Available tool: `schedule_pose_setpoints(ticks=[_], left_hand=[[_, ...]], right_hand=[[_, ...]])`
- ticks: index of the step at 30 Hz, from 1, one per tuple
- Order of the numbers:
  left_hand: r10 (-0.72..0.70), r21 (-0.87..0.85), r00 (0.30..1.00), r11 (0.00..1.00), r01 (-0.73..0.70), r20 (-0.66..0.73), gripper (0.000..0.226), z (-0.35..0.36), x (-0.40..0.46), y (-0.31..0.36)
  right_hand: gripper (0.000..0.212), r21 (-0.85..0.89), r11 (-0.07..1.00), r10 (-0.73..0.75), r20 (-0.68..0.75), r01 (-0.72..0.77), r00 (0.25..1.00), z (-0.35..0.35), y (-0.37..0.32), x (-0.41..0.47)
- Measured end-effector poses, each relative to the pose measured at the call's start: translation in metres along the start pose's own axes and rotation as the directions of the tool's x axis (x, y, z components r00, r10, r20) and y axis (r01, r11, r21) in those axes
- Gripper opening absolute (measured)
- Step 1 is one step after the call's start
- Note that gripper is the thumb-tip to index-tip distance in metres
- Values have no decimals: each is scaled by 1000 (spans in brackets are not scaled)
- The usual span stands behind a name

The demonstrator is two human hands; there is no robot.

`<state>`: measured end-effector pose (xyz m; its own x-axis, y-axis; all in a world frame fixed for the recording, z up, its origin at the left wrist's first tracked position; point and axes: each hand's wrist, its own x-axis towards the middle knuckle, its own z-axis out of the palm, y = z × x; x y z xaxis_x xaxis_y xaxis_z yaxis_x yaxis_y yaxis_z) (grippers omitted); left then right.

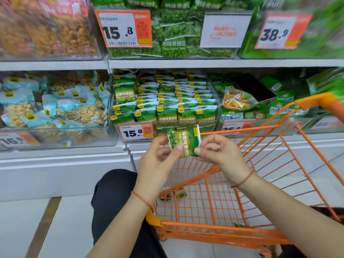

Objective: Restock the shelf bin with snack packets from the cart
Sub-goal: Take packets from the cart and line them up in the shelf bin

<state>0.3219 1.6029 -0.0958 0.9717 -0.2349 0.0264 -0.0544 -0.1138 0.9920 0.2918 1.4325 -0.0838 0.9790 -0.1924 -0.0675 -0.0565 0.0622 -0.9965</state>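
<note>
Green foil marks the snack packet (pixel 184 141), held above the orange cart (pixel 242 183) and just below the shelf bin (pixel 163 101). The left hand (pixel 158 159) pinches its edge at 8 o'clock; the right hand (pixel 219 153) pinches the edge at 4 o'clock. The packet lies between both hands, tilted sideways. Two or three loose packets (pixel 176 194) lie on the cart floor, blurred through the wire. The bin's front wall hides the lower rows of stock.

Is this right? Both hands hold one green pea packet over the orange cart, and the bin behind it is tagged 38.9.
Not quite. The head view shows both hands holding the pea packet over the orange cart, but that bin's tag reads 15.8.
</note>
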Motion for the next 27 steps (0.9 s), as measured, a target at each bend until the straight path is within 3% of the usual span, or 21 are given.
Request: schedule_pose_setpoints(ticks=[4,7,10,12,15,17,19,20,23,27], left_hand=[[-61,-132,997,989,65,36,11,0,0,7],[-26,-129,999,991,32,45,11,-8,1,4],[67,88,991,993,-78,118,16,-20,5,0],[108,262,972,951,-162,209,19,-27,13,3],[155,393,970,894,-218,185,34,-36,32,13],[157,391,981,901,-189,111,44,-44,46,17],[192,414,981,892,-184,21,50,-55,63,16],[236,487,971,851,-195,-23,51,-62,73,13],[299,699,949,700,-145,-102,55,-81,107,0],[258,791,954,610,-35,-156,65,-94,148,-16]], right_hand=[[23,-71,992,-106,-28,104,994,19,-3,-4],[38,-90,990,-116,-54,111,992,26,0,-4],[48,-311,935,-177,12,172,984,24,-7,2],[33,-480,847,-176,155,230,972,24,-22,13],[27,-617,736,-147,255,278,956,33,-38,31],[28,-629,729,-156,230,269,961,39,-42,49],[23,-557,801,-150,164,217,975,43,-43,71],[22,-507,844,-134,116,175,984,45,-44,84],[44,-420,904,-87,8,83,996,48,-46,131],[48,-329,943,-90,-95,54,991,63,-50,195]])
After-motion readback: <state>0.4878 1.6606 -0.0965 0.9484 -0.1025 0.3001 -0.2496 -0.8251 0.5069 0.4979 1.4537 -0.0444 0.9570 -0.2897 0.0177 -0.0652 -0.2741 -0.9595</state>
